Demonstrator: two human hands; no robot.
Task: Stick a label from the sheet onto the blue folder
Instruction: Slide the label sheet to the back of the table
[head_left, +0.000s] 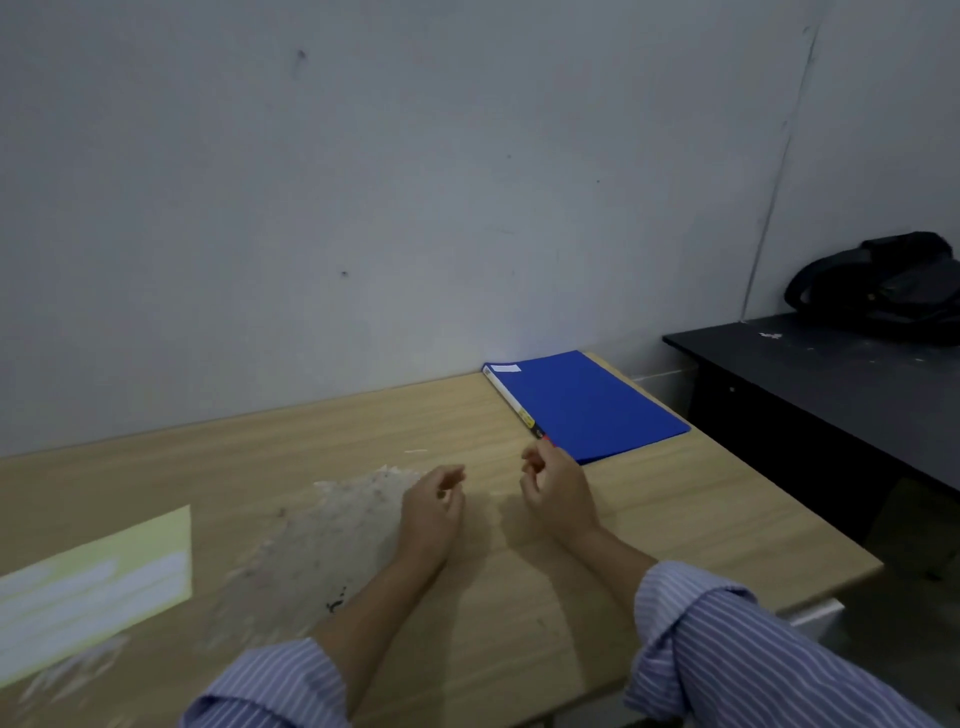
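Note:
The blue folder (592, 402) lies flat at the far right corner of the wooden table (675, 519), against the wall. A small white label (505, 368) sits on its far left corner. The pale yellow label sheet (98, 582) with white labels lies at the table's left edge. My left hand (434, 512) and my right hand (558, 486) hover side by side over the middle of the table, fingers loosely curled, nothing visibly held. My right hand is just in front of the folder's near corner.
A worn, scuffed patch (322, 535) marks the tabletop left of my left hand. A dark desk (831, 374) stands to the right with a black bag (883, 283) on it. The grey wall runs right behind the table.

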